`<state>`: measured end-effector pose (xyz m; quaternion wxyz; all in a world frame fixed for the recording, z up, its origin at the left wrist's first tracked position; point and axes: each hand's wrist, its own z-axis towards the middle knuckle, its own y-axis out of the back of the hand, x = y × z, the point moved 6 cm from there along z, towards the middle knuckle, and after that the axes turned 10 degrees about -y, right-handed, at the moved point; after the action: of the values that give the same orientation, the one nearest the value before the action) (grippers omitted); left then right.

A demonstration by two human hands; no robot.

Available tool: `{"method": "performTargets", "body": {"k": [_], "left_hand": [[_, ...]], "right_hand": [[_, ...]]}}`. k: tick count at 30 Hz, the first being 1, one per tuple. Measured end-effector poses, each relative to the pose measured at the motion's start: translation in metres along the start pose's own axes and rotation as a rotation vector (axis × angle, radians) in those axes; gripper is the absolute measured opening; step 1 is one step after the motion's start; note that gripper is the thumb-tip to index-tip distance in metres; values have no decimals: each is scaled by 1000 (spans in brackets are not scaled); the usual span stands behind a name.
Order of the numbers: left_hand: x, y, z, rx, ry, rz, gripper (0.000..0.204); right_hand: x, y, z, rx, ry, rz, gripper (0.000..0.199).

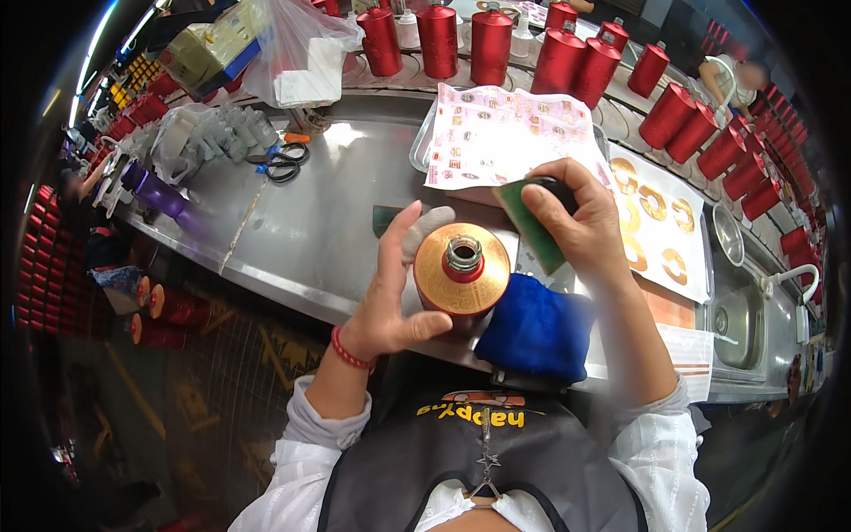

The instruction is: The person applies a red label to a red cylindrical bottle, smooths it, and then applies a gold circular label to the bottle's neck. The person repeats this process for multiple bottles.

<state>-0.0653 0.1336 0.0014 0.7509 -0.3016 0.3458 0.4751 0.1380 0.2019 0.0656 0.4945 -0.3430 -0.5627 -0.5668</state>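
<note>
the bottle (pixel 463 279) is upright at the near edge of the tabletop (pixel 332 208), directly in front of the person; its gold top and open neck face upward, presumably to give both hands clear access. the left hand (pixel 377 297) curves around the bottle's left side, probably as a steady; its fingers are spread wide from the thumb, and pale covers (pixel 423 232) sheathe some fingertips. contact pressure cannot be determined. the right hand (pixel 572 217) is raised just right of the bottle, its fingers closed on a flat green piece (pixel 534 232), thumb across the near face, corner angled down. the blue cloth (pixel 536 328) lies beside the bottle; the sheet of gold rings (pixel 654 208) sits to the right, apparently positioned for right-hand reach.
</note>
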Motion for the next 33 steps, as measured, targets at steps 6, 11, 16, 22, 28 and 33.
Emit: {"method": "performTargets", "body": {"k": [6,11,16,22,28,33], "left_hand": [[8,-19,-1,-158,-5,0,112],[18,-6,3,-157,64,-214,114],[13,-2,13,-107,113,-240,113],[8,-16,-2,-218,-65,112,110],[14,-11,8,-168,87,-200,107],[22,-6,8,-100,157,-275,99]], "right_hand": [[-1,-9,8,31,13,-59,20],[5,-12,16,-40,32,-242,22],[7,-23,9,121,74,-105,22],[6,-22,10,76,96,-168,21],[19,-28,24,136,190,-209,20],[25,-37,29,315,207,-208,21]]}}
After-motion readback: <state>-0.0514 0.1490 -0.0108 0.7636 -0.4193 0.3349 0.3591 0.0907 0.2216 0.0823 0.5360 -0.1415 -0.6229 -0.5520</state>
